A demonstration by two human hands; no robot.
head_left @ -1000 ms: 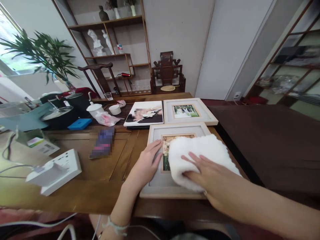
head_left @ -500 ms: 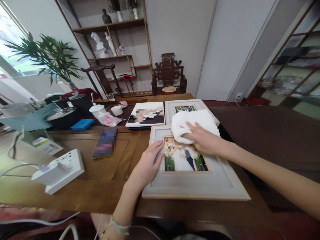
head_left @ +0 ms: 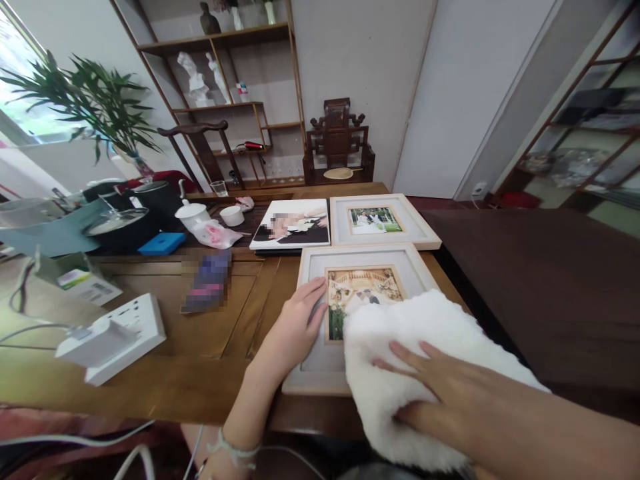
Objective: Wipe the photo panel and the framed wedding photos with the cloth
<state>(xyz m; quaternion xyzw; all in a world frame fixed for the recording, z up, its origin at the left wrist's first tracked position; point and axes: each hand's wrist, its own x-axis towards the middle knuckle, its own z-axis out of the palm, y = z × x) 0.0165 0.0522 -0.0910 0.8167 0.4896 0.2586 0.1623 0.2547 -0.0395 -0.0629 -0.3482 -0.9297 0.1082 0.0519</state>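
Note:
A light-wood picture frame (head_left: 363, 251) with a grey mat and a wedding photo lies flat near the table's front edge. My left hand (head_left: 300, 327) rests on its left side, fingers stretched out along the mat and fingertips by the photo's edge. A fluffy white cloth (head_left: 415, 320) covers the right and lower right of the frame and hangs past its front edge. My right hand (head_left: 440, 393) holds this cloth from above, fingers spread over it and the thumb tucked into a fold. Much of the photo's lower part is hidden under the cloth.
Behind lie a second picture frame (head_left: 425, 233) and a photo print (head_left: 265, 233). On the left are a power strip (head_left: 135, 333), a blurred dark blue item (head_left: 207, 280), a blue box (head_left: 161, 243), a white teapot (head_left: 193, 215) and a black pot (head_left: 120, 230). A brown surface (head_left: 550, 280) adjoins at right.
My right hand has drawn the white cloth from the frame's far side toward me and to the right, uncovering the second frame's photo. My left hand has stayed in place.

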